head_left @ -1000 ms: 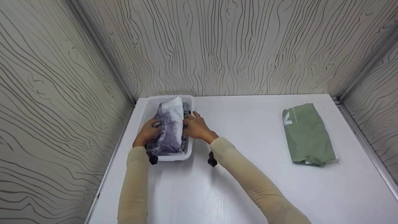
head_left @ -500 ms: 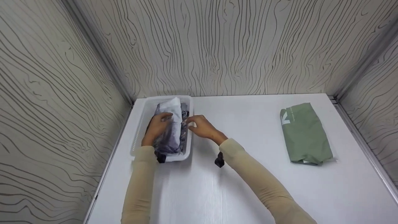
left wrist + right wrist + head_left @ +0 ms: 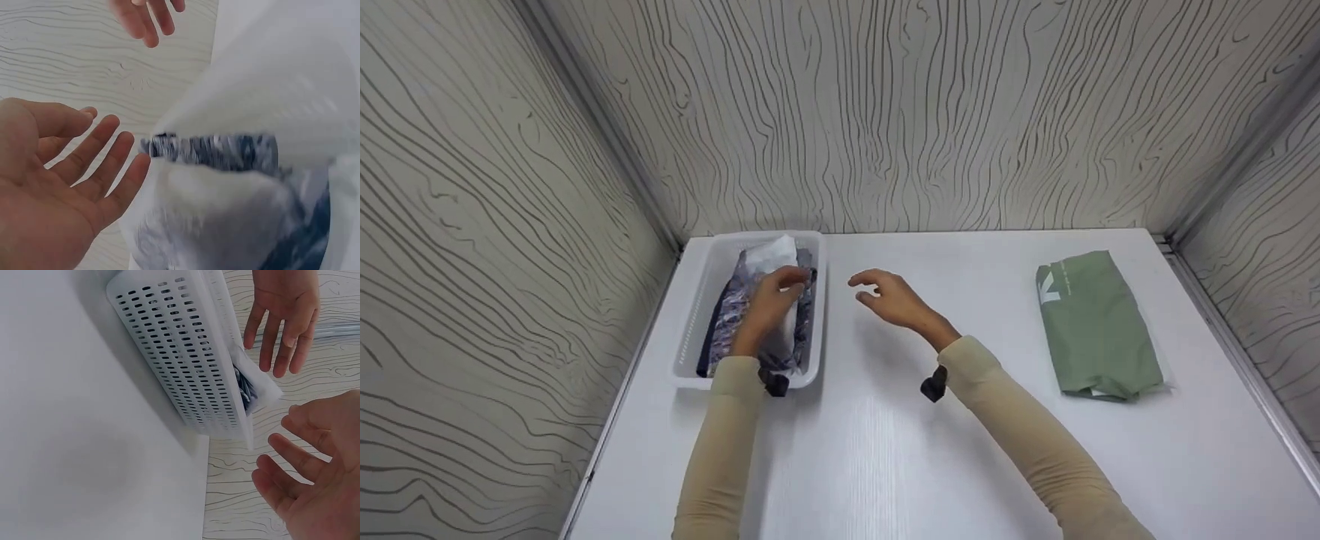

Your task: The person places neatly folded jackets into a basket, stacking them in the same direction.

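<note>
Left hand: the person's bare left hand (image 3: 771,300), left of the frame's centre, shows over the basket's contents; its fingers are loosely bent and grip nothing. In the right wrist view it hangs at the upper right with fingers pointing down.
Right hand: the bare right hand (image 3: 896,298), near the middle of the frame, is above the table, just beside the basket and apart from it; fingers relaxed and slightly curved, thumb spread away, nothing held.
Basket: a white rectangular plastic basket with slotted walls (image 3: 697,307) stands in the left half of the frame, at the table's far left corner.
Packets in basket: glossy plastic-wrapped contents lie inside it, with a whitish portion (image 3: 771,255) towards the top, a dark blue, multicoloured patterned portion (image 3: 720,322) at the left and a dark grey strip (image 3: 807,289) along the right; how many separate packets these make cannot be told.
Green packet: a flat, sage-green packet with a white mark (image 3: 1102,330) lies on the table at the right of the frame.
Sleeves: beige long sleeves (image 3: 712,465) reach in from the bottom edge, small black devices (image 3: 775,384) at the wrists.
Surroundings: a white table (image 3: 855,465), with pale panels bearing dark wood-grain lines (image 3: 885,112) across the top and both sides.
</note>
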A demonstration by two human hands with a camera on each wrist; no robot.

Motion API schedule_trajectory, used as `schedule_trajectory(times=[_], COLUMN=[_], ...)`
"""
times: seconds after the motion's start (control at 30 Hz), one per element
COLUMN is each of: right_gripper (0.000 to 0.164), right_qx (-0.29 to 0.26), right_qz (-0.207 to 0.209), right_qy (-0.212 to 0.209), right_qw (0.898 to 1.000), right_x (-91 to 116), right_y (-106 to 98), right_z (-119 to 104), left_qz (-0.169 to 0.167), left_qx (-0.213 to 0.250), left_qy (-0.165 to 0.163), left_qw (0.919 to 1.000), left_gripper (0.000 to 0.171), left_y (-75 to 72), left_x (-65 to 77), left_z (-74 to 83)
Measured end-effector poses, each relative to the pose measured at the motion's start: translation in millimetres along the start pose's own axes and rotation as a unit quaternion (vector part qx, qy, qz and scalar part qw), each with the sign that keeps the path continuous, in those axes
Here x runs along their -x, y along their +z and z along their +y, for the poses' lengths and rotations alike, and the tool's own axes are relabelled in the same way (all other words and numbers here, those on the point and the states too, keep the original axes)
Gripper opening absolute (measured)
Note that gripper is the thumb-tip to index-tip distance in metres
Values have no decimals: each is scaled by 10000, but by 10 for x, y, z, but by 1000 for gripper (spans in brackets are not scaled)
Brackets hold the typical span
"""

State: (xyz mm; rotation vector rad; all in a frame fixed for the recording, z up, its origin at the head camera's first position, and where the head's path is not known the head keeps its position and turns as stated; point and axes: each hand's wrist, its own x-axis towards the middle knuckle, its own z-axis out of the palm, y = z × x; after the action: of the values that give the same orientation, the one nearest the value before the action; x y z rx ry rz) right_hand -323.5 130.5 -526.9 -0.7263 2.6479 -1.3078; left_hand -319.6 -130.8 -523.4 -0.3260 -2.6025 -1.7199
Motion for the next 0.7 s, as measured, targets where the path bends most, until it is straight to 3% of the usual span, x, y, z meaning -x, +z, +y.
schedule_trajectory(times=[0.47, 0.7], right_gripper=[32, 32], right_qx=[6, 128], right_qz=[423, 604], right_qy=[98, 208], right_qw=[9991, 9979], right_x=[351, 561], right_y=[-400, -589], right_z=[223, 341], left_qz=[-376, -526], left_qx=[854, 1003], left_qy=[190, 312], left_qw=[9955, 9931], left_gripper=[30, 30], left_y=[446, 716], left_x=[-14, -28], left_z=[212, 288])
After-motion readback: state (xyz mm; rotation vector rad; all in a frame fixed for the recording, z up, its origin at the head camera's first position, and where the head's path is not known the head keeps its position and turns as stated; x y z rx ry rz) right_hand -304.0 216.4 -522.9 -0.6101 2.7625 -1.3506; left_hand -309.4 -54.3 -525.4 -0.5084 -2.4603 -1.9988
